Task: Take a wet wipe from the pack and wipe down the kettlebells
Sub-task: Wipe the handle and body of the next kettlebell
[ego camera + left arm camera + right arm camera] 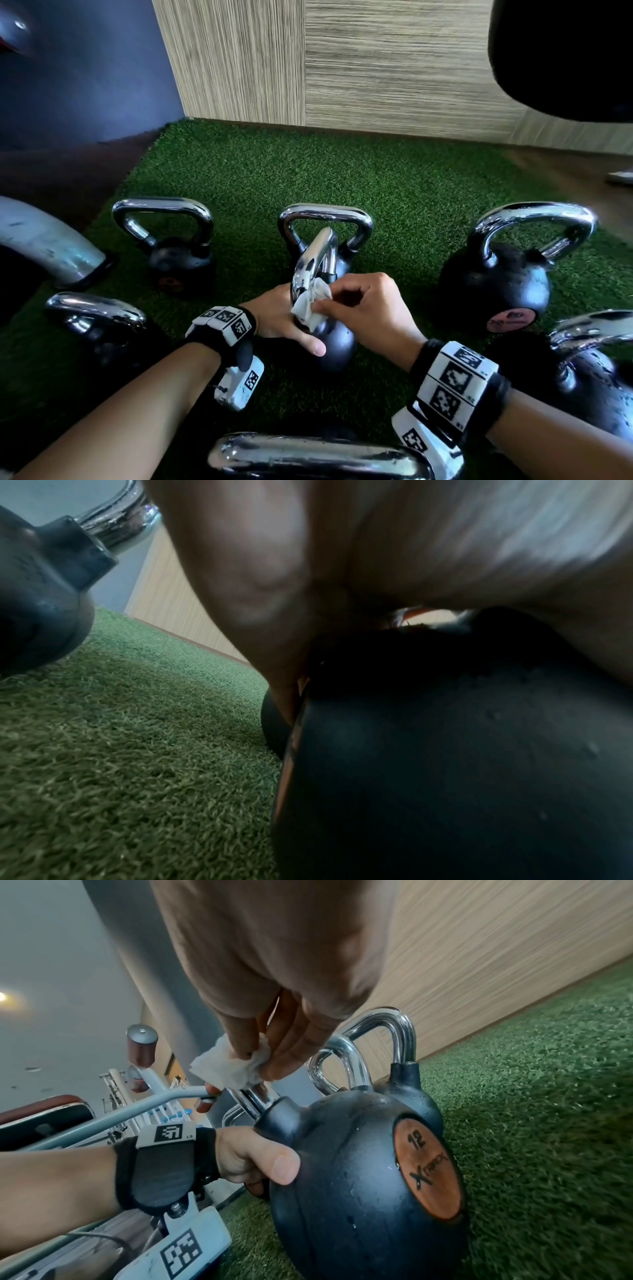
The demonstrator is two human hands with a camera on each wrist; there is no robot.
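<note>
Here, kettlebell (334,342): tipped on green turf (308,178), among other kettlebells.
Left hand (277,317): grips its black body.
Right hand (366,308): fingers pinch crumpled wipe (311,305) against chrome handle (313,263).

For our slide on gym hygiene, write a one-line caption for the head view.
Right hand rubs a wet wipe on a kettlebell's chrome handle while the left hand steadies it.

green turf mat (376,178) on dark floor (51,171); black kettlebells with chrome handles (495,274) on turf; grey pipe foot (82,270) at left edge.
</note>
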